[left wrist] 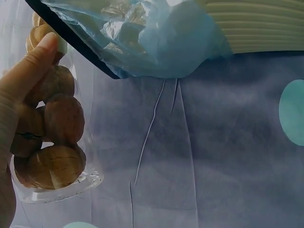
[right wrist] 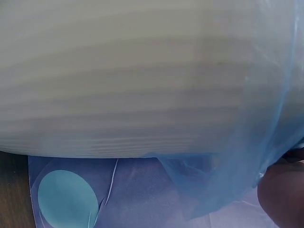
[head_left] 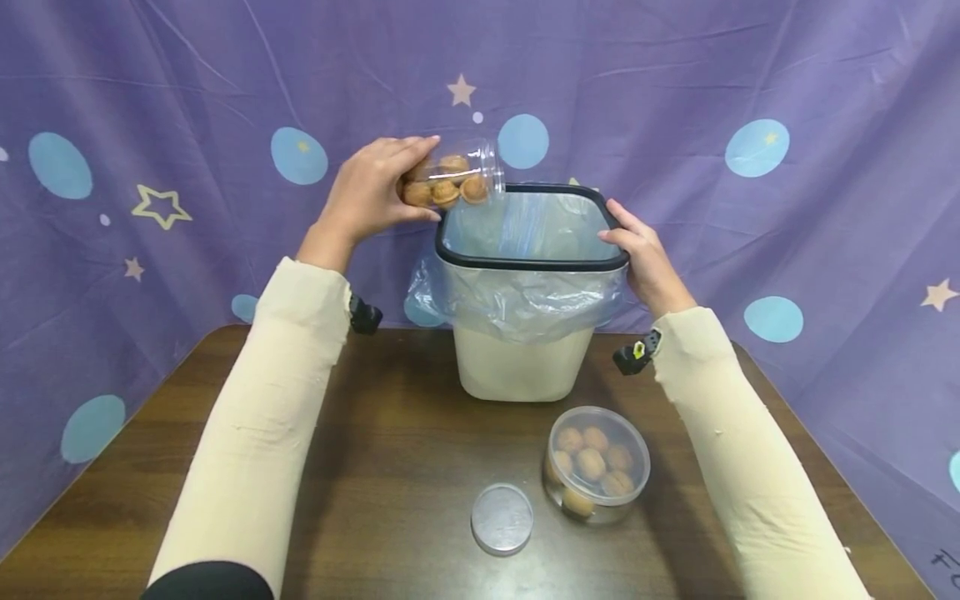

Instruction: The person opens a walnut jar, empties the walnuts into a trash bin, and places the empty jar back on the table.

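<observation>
L hand [head_left: 375, 187] has its fingers wrapped round a clear jar [head_left: 491, 167] of walnuts [head_left: 446, 194]; jar's on its side, mouth facing right, by the left rim of a white bin [head_left: 525, 367]. R hand [head_left: 643, 257] grips the bin's black rim [head_left: 532, 265] on the right. Blue plastic bag [head_left: 517, 304] lines it & hangs over the outside, so rim + bag sit right beside the jar mouth. Bin's at the table's [head_left: 405, 467] far side. Nearer, right of ctr: round tub [head_left: 611, 510] w/ more nuts, translucent lid on; silver lid [head_left: 502, 518] just left, apart. Purple curtain [head_left: 637, 67] behind; dark letters [head_left: 947, 562] far right, cut off, can't read fully.
</observation>
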{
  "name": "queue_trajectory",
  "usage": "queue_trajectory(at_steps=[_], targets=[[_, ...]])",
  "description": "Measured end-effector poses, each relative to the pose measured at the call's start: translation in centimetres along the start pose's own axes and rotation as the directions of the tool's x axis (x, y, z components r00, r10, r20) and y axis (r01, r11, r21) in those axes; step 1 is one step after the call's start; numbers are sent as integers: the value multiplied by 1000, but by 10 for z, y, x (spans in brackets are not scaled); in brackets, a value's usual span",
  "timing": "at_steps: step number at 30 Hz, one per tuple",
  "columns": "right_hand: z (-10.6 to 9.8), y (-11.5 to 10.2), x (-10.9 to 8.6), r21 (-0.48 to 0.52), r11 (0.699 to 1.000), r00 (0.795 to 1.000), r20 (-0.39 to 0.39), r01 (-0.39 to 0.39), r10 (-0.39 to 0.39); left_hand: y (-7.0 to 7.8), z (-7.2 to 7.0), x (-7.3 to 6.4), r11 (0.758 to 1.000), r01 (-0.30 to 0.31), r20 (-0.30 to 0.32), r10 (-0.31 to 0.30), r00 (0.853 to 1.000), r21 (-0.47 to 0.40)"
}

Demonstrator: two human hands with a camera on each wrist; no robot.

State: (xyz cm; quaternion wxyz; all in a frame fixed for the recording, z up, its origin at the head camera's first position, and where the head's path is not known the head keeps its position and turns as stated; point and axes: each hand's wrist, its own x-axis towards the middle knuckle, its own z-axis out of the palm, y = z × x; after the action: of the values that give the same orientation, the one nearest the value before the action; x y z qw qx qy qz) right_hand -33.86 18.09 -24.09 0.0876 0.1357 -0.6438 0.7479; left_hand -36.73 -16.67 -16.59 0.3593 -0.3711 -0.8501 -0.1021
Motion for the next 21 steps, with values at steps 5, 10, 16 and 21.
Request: queue_trajectory(at_steps=[5, 10, 16, 21], targets=[[0, 1, 0, 8, 1000, 1000, -9, 3, -2, 4, 2, 1, 1000, -18, -6, 17, 1000, -7], [0, 1, 0, 4, 1000, 1000, -11, 10, -10, 8, 5, 5, 999, -50, -23, 50, 998, -10], [1, -1, -2, 8, 1000, 1000, -5, 8, -8, 10, 7, 8, 998, -64, -36, 65, 997, 18], [2, -2, -4, 4, 1000, 1000, -2, 4, -4, 9, 7, 6, 997, -48, -68, 52, 996, 57]])
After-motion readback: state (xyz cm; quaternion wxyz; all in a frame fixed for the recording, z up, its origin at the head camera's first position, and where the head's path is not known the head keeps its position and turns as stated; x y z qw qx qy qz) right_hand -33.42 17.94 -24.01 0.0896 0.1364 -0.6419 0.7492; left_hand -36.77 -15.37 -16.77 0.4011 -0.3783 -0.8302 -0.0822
